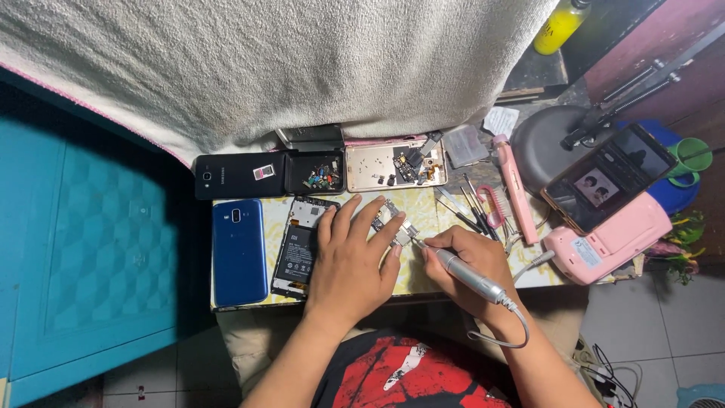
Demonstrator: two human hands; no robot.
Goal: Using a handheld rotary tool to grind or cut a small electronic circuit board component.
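Scanning from the left edge of the frame: a teal panel filled the left third, with a pale towel draped across the top. Next came a blue phone lying face down at centre left, and above it a black phone, also face down. Just right of the blue one lay an opened phone with its battery exposed. Above that sat a small black tray of loose parts, and right of the tray a gold phone frame with components in it.

At frame centre the left hand pressed flat on the work surface, fingers spread, partly over the opened phone; index and middle fingertips pinned a small circuit board against the yellowish mat. That hand was open, holding down rather than grasping.

Just right of it the right hand was closed around a slim silver pen-shaped tool, cord trailing toward the lower right; its tip met the board's lower right edge.

Further right: a row of thin hand tools, a pink brush, a pink box with a propped phone showing a lit screen, and a yellow bottle at the upper right.
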